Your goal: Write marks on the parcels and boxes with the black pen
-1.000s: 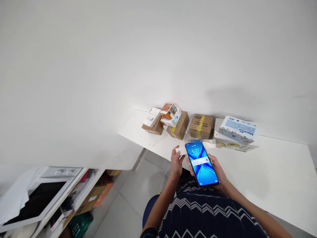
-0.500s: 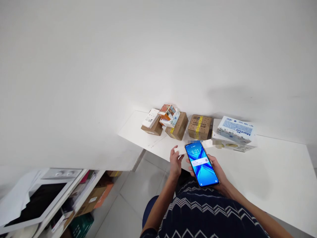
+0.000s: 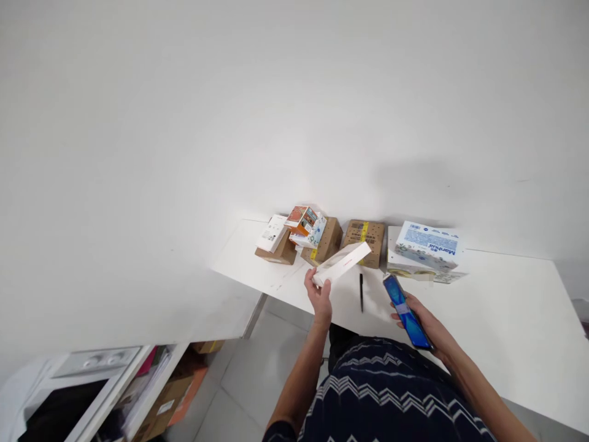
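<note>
My left hand (image 3: 319, 296) grips one end of a long, narrow white box (image 3: 343, 265), tilted up to the right above the table. In my right hand (image 3: 421, 319) is a smartphone (image 3: 407, 312) with a lit blue screen, turned partly sideways. Between the two hands a black pen (image 3: 361, 293) lies on the white table (image 3: 506, 319). Behind the white box stands a brown carton with yellow tape (image 3: 373, 236), partly covered by it.
Along the wall stand a brown carton (image 3: 332, 238), an orange box (image 3: 301, 220), a flat white box (image 3: 271, 233) and a blue-and-white Manhua box (image 3: 427, 240) on a larger box. At lower left, shelves hold a cardboard box (image 3: 161, 405) and other items.
My hands have moved apart. The phone has gone right and turned, and the white box, mostly hidden behind it before, now shows in full. The pen has come into view.
</note>
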The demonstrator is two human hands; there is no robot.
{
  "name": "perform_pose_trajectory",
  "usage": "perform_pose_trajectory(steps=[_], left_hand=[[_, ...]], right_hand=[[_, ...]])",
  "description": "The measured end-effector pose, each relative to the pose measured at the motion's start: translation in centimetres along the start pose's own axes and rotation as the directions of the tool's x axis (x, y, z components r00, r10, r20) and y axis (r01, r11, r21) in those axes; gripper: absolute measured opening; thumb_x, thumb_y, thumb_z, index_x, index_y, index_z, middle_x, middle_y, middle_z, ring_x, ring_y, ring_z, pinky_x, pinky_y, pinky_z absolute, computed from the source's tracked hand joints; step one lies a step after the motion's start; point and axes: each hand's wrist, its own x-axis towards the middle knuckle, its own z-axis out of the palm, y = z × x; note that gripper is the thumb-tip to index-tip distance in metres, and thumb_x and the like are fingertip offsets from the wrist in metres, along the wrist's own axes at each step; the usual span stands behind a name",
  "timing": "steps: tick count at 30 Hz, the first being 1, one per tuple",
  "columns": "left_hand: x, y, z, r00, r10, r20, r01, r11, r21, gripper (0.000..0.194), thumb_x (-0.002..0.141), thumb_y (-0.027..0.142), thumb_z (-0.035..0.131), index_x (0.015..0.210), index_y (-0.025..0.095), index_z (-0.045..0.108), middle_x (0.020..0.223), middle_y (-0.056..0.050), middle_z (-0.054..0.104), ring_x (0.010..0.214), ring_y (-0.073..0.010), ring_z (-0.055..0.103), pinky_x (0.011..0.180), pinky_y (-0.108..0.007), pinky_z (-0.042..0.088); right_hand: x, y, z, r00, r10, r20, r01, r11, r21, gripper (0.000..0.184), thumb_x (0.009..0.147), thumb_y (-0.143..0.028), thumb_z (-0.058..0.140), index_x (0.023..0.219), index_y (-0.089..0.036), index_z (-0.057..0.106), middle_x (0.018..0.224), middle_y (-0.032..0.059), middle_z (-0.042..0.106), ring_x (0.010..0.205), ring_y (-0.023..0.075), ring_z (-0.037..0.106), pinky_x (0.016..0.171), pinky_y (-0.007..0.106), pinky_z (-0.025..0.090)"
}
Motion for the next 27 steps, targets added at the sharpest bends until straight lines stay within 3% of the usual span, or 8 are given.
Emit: perform_pose_trajectory(steps=[3, 5, 7, 11, 14, 19, 23, 27], left_hand=[[0.3, -0.2, 1.1, 0.969, 0.229, 0.094, -0.236, 0.969, 0.071, 0.054, 0.064, 0.036, 0.077, 0.112, 0.023, 0.057, 0.138, -0.012, 0.032, 0.135, -0.0303, 0.031, 0.107, -0.039, 0.033], [0.5, -0.1, 1.7, 0.939, 0.307, 0.153, -0.321, 0.944, 0.076, 0.055, 0.064, 0.034, 0.078, 0.112, 0.022, 0.056, 0.14, -0.014, 0.029, 0.136, -0.0318, 0.029, 0.108, -0.042, 0.032], [0.8, 0.1, 2.1, 0.917, 0.354, 0.185, -0.374, 0.924, 0.082, 0.055, 0.064, 0.033, 0.078, 0.113, 0.022, 0.055, 0.139, -0.016, 0.028, 0.137, -0.0332, 0.027, 0.109, -0.044, 0.031], [1.6, 0.7, 2.9, 0.887, 0.412, 0.208, -0.438, 0.893, 0.1, 0.056, 0.062, 0.032, 0.079, 0.112, 0.022, 0.056, 0.14, -0.016, 0.027, 0.14, -0.0341, 0.02, 0.111, -0.047, 0.026], [2.2, 0.4, 4.2, 0.878, 0.427, 0.215, -0.454, 0.886, 0.097, 0.057, 0.061, 0.031, 0.08, 0.112, 0.021, 0.056, 0.141, -0.017, 0.026, 0.139, -0.0336, 0.022, 0.111, -0.047, 0.026], [3.1, -3.0, 6.7, 0.849, 0.422, 0.318, -0.497, 0.842, 0.21, 0.066, 0.056, 0.037, 0.085, 0.113, 0.02, 0.057, 0.141, -0.019, 0.027, 0.138, -0.0351, 0.025, 0.112, -0.05, 0.023], [3.3, -6.6, 8.2, 0.823, 0.378, 0.425, -0.549, 0.723, 0.419, 0.079, 0.061, 0.051, 0.08, 0.126, 0.017, 0.05, 0.142, -0.022, 0.024, 0.137, -0.0372, 0.026, 0.11, -0.052, 0.029], [2.8, -8.4, 8.8, 0.846, 0.275, 0.457, -0.525, 0.577, 0.625, 0.087, 0.064, 0.062, 0.072, 0.133, 0.017, 0.046, 0.144, -0.023, 0.023, 0.137, -0.0411, 0.027, 0.107, -0.057, 0.03]], right_hand=[[2.3, 2.7, -2.9, 0.971, -0.21, -0.114, 0.142, 0.892, -0.429, 0.053, 0.075, -0.051, 0.062, 0.123, -0.027, 0.06, 0.1, 0.0046, 0.068, 0.085, 0.0244, 0.065, 0.081, 0.041, 0.051], [3.9, 4.9, -4.5, 0.927, -0.367, -0.083, 0.219, 0.706, -0.674, 0.057, 0.075, -0.054, 0.058, 0.124, -0.025, 0.06, 0.094, 0.0061, 0.066, 0.086, 0.0261, 0.062, 0.088, 0.045, 0.048], [5.2, 6.9, -5.7, 0.884, -0.467, 0.002, 0.254, 0.477, -0.841, 0.058, 0.077, -0.051, 0.053, 0.126, -0.022, 0.059, 0.104, 0.0114, 0.063, 0.091, 0.0285, 0.061, 0.092, 0.047, 0.045], [6.9, 9.6, -7.3, 0.808, -0.569, 0.152, 0.226, 0.061, -0.972, 0.053, 0.081, -0.042, 0.049, 0.129, -0.021, 0.057, 0.123, 0.0197, 0.056, 0.1, 0.036, 0.058, 0.087, 0.054, 0.046], [7.5, 10.2, -7.8, 0.761, -0.596, 0.255, 0.221, -0.131, -0.967, 0.047, 0.081, -0.034, 0.05, 0.127, -0.026, 0.058, 0.125, 0.0178, 0.057, 0.104, 0.0361, 0.057, 0.086, 0.054, 0.047], [8.3, 10.5, -8.2, 0.743, -0.579, 0.334, 0.218, -0.262, -0.94, 0.046, 0.081, -0.03, 0.051, 0.126, -0.023, 0.059, 0.127, 0.0185, 0.057, 0.109, 0.0346, 0.056, 0.087, 0.049, 0.048], [8.7, 11.2, -8.6, 0.691, -0.622, 0.368, 0.232, -0.291, -0.928, 0.044, 0.082, -0.029, 0.051, 0.124, -0.022, 0.059, 0.128, 0.0177, 0.058, 0.113, 0.0342, 0.055, 0.087, 0.048, 0.048], [8.5, 11.1, -8.6, 0.656, -0.652, 0.381, 0.251, -0.288, -0.924, 0.04, 0.081, -0.03, 0.053, 0.12, -0.025, 0.061, 0.125, 0.0156, 0.06, 0.113, 0.0364, 0.055, 0.086, 0.049, 0.048]])
